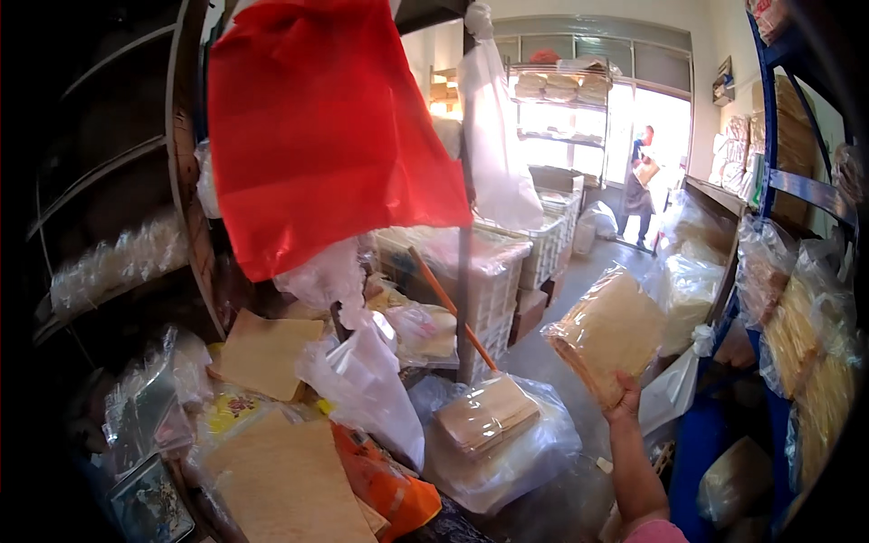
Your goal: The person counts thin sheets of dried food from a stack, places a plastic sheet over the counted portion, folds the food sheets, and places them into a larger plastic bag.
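My right hand (623,394) grips the lower edge of a clear plastic-wrapped stack of thin tan sheets (611,326), held up in front of me on the right. My left hand is out of view. Below and left of the held pack, another wrapped stack of tan sheets (487,414) lies on a large clear plastic bag of pale contents (506,468). Nearer to me, a large tan sheet (282,475) lies at the lower left, with a smaller tan piece (268,353) beyond it. An orange plastic bag (400,502) lies beside the large sheet.
A red plastic bag (333,136) hangs at upper left near a metal post (466,292). White plastic crates (495,285) stand behind it. Blue shelving (767,170) with bagged sheets is on the right. A person (639,183) stands by the bright doorway. Dark shelves (187,170) rise on the left.
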Available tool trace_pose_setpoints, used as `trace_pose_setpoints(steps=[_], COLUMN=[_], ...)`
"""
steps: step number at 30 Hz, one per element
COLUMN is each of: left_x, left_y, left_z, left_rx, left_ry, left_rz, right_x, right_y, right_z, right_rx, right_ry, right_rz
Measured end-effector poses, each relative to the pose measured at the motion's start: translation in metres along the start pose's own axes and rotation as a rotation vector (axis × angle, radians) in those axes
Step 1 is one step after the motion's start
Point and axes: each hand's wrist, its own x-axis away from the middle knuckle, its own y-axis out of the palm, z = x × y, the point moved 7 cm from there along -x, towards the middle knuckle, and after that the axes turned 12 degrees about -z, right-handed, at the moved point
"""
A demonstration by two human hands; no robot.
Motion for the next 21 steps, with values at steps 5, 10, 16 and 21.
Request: trace_pose_setpoints(steps=[5,10,16,21], left_x=[-0.01,-0.005,-0.01,-0.014], left_y=[0.009,-0.001,0.009,0.012], left_z=[-0.013,-0.002,-0.015,-0.01], left_rx=[-0.092,-0.035,-0.124,-0.124], left_ry=[0.169,0.077,-0.082,0.001], left_rz=[0.112,0.054,0.003,0.094], right_x=[-0.027,-0.038,-0.041,-0.062], right_y=[0.025,0.035,0.055,0.031], right_z=[-0.013,-0.022,-0.021,-0.035], right_rx=[0.018,0.073,0.026,0.002], right_ry=[0.024,0.018,-0.032,-0.046], right_rz=[-0.064,-0.051,-0.081,-0.064])
